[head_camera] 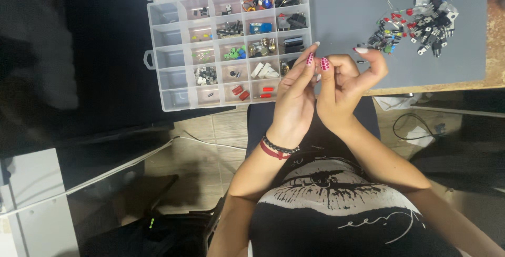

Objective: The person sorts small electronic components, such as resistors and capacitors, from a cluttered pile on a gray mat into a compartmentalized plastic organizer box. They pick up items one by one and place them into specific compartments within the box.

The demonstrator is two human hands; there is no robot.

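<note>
both hands raised together over the lap. left hand (297, 96) and right hand (342, 86) meet at the fingertips, pinched on something too small to identify, likely a part from the pile (415, 23) up-right of the right hand. organizer box (158, 41) lies open, up-left of the left hand. judged step: sorting. next move calls for matching the part to a compartment.

No packages, labels, signs or screens show here.
</note>
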